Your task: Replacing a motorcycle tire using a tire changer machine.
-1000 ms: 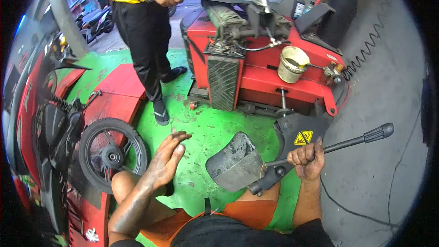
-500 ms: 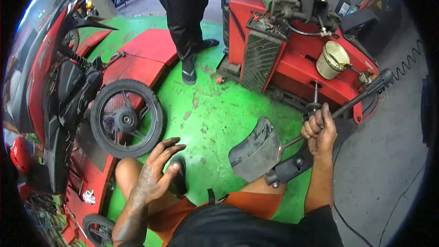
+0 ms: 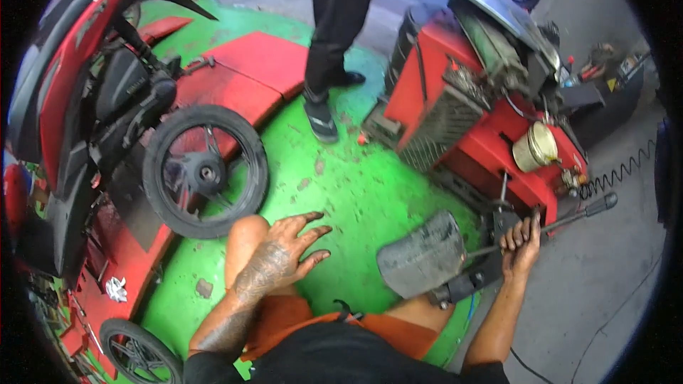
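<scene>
My left hand [image 3: 284, 252] hangs open in the air above my left leg, fingers spread and darkened with grime. My right hand [image 3: 520, 244] is closed on a long black lever [image 3: 583, 215] with a ridged end grip. The lever reaches down-left to a curved, scuffed dark paddle [image 3: 420, 254] and a black jointed arm [image 3: 469, 281] beside my right leg. That assembly adjoins a red tire changer [image 3: 420, 57], which carries a dirty white bucket [image 3: 535, 147] and has a treaded side pad [image 3: 440, 128].
A motorcycle [image 3: 78, 78] stands at left by a red platform [image 3: 252, 60], with a loose wheel [image 3: 206, 172] beside it and another wheel [image 3: 139, 352] lower left. A person [image 3: 334, 21] in dark trousers stands beyond. A coiled hose [image 3: 617, 171] runs along the right wall.
The view has swung right and downward, bringing the motorcycle and platform further into sight. My left hand has turned, fingers reaching more to the right. My right hand still holds the lever.
</scene>
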Available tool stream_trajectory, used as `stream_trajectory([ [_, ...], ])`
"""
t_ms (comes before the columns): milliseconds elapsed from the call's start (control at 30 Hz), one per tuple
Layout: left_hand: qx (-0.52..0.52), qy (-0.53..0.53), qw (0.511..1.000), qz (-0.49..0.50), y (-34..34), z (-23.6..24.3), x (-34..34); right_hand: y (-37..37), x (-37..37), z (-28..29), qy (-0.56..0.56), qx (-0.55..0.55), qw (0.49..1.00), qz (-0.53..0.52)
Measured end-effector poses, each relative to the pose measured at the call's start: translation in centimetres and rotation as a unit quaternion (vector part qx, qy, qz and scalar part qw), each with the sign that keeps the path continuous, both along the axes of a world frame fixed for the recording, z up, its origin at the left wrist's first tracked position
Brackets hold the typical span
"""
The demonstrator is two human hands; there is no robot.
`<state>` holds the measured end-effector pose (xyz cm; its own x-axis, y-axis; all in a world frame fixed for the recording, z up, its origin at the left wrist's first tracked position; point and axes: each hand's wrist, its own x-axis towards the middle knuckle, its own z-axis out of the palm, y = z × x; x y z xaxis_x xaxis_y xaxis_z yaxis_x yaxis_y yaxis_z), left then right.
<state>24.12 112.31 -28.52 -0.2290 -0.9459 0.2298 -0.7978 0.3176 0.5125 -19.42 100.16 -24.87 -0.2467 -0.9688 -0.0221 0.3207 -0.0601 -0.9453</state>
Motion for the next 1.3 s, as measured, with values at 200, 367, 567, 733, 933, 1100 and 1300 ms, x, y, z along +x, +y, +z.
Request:
stream_trajectory([
  [200,-0.048,-0.002,0.998,0.039,-3.0,-0.6,5.3,-1.9,1.2,-1.1,0.049,-0.010,0.986,-0.159],
  [367,-0.062,0.040,0.997,-0.023,-7.2,-2.0,7.9,-3.7,0.9,-3.1,0.134,-0.006,0.940,-0.314],
  [567,-0.049,0.045,0.994,-0.089,-11.7,-5.5,8.3,-3.8,-1.8,-5.9,0.196,-0.012,0.914,-0.356],
  [733,-0.051,0.051,0.984,-0.164,-15.3,-7.6,6.3,-3.7,-3.0,-7.0,0.239,-0.022,0.882,-0.405],
  [933,-0.049,0.064,0.981,-0.175,-16.6,-6.0,4.1,-3.8,-2.4,-8.3,0.501,-0.021,0.746,-0.438],
  [1100,-0.074,0.055,0.983,-0.161,-15.9,-5.7,4.7,-4.1,2.1,-4.1,0.323,-0.009,0.850,-0.416],
  [1300,-0.084,0.006,0.993,-0.080,-12.4,-3.0,5.3,-3.3,1.6,-4.2,0.271,-0.040,0.872,-0.406],
])
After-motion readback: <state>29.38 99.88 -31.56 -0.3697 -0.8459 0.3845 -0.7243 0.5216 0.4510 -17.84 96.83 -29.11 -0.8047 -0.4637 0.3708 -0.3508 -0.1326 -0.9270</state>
